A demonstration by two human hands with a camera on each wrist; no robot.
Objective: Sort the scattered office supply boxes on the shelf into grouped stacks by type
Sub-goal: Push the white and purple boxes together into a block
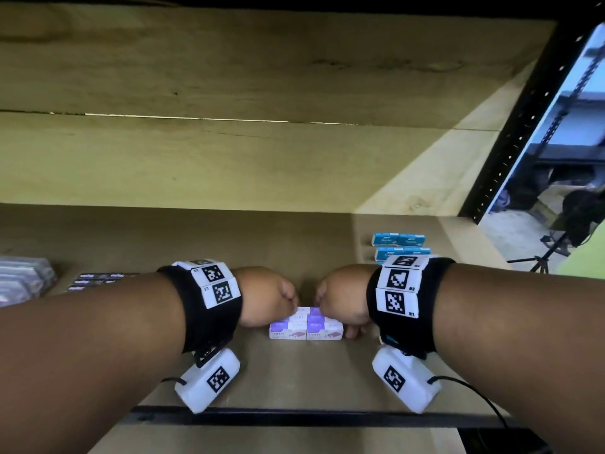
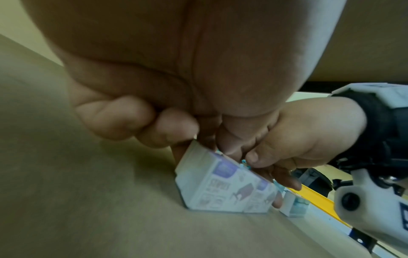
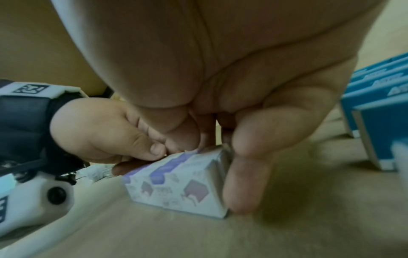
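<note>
— What sort of place is this?
— A storeroom or stockroom: a wooden shelf [image 1: 294,371] on black perforated metal uprights [image 1: 510,152], stocked with boxed staples [image 1: 397,239].
— Anything beyond it?
— A tripod [image 1: 540,260] on a bare floor.

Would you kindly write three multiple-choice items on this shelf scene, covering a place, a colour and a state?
1. Where do the blue boxes stand relative to the purple-and-white boxes?
A. Farther back, to the right
B. In front, to the left
C. On top of them

2. What colour marks the boxes between the hands?
A. Red
B. Purple
C. Green

3. What are the left hand and right hand doing?
A. Hanging idle
B. Both touching the purple-and-white boxes
C. Lifting a blue box

Answers: 1 A, the head view shows them behind the right wrist; 2 B, purple bands on white; 3 B, both wrist views show fingers on the group.
</note>
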